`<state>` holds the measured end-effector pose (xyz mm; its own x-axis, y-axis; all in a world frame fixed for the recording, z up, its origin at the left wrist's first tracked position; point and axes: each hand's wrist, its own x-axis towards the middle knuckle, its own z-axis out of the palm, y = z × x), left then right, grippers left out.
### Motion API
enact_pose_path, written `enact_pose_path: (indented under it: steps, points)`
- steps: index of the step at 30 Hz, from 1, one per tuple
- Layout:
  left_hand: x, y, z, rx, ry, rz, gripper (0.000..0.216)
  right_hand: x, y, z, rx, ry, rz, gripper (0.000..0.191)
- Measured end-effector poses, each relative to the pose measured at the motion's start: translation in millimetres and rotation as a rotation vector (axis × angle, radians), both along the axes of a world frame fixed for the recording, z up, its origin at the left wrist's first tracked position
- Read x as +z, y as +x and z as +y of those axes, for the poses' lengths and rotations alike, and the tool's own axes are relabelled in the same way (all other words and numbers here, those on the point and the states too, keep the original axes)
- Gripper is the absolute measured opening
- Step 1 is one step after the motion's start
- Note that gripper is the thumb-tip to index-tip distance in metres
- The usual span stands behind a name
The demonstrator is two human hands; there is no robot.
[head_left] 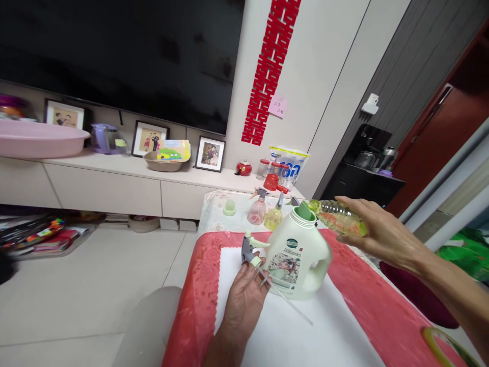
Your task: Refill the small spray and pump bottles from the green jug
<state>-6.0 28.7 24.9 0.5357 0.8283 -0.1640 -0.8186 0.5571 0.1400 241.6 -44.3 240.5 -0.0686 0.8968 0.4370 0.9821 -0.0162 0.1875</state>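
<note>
My left hand [246, 295] holds a grey and pale green trigger sprayer head [247, 250], its thin dip tube [292, 303] slanting down to the right. Fingers of my right hand [376, 229] wrap round a clear ribbed bottle [340, 219] with a yellow-green tint. That bottle lies almost level, neck toward the mouth of a pale green detergent jug [301, 260]; whether the two touch, I cannot tell. The jug stands upright and uncapped on a white sheet [290, 336], with a green spout in its opening.
Behind the jug stand a pink spray bottle [256, 211], a yellowish spray bottle [273, 218] and a pale green cap [229, 207]. A red cloth [200, 285] covers the table. A tape roll [430, 336] lies at lower right. Picture frames and a pink basin [42, 140] line the cabinet.
</note>
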Motion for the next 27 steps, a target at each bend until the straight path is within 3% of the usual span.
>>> enact_pose_path:
  steps: [27]
  points:
    - [3.2,-1.1,-1.9,-0.015,0.002,0.01,0.028,25.1,-12.1,4.3,-0.003,-0.054,-0.331,0.064]
